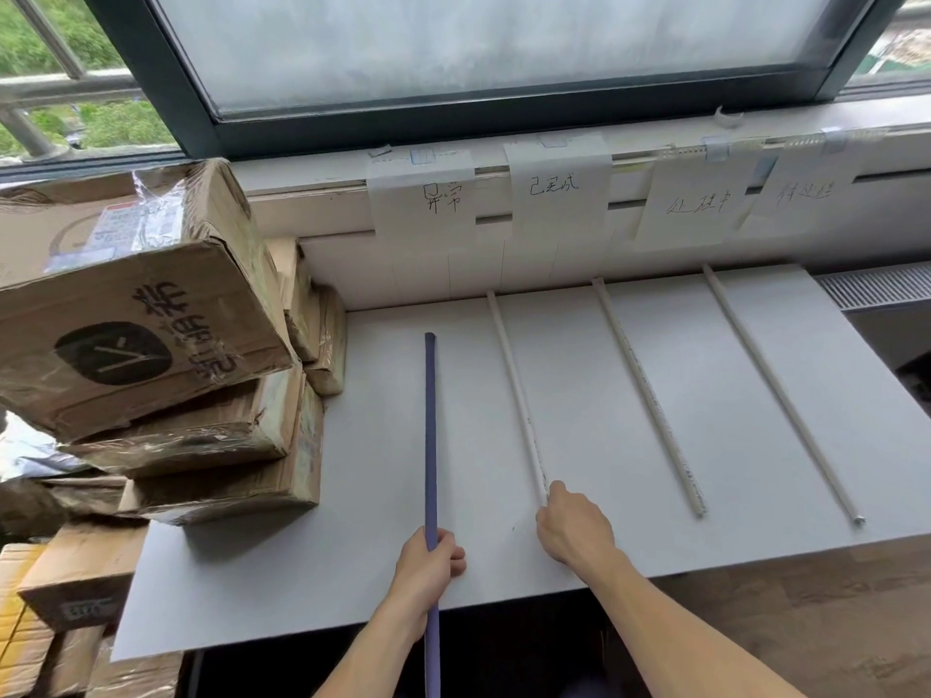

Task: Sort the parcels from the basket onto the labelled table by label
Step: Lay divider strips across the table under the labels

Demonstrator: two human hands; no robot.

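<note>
A grey table [629, 420] is split into lanes by long rods. My left hand [428, 564] grips a purple rod [429, 430] near its front end; the rod runs away from me across the table. My right hand [572, 528] pinches the near end of a white rod [516, 390]. Two more white rods [647, 395] [781, 395] lie further right. Handwritten paper labels [443, 196] [554, 186] [697, 204] [801, 193] hang from the sill above the lanes. Brown cardboard parcels [136, 314] are stacked at the table's left end.
More parcels [65, 586] are piled lower left, beside the table. A window frame [453, 113] and sill run along the back. A vent grille [876, 287] sits at the right, with wood floor [806, 622] below the table's front edge.
</note>
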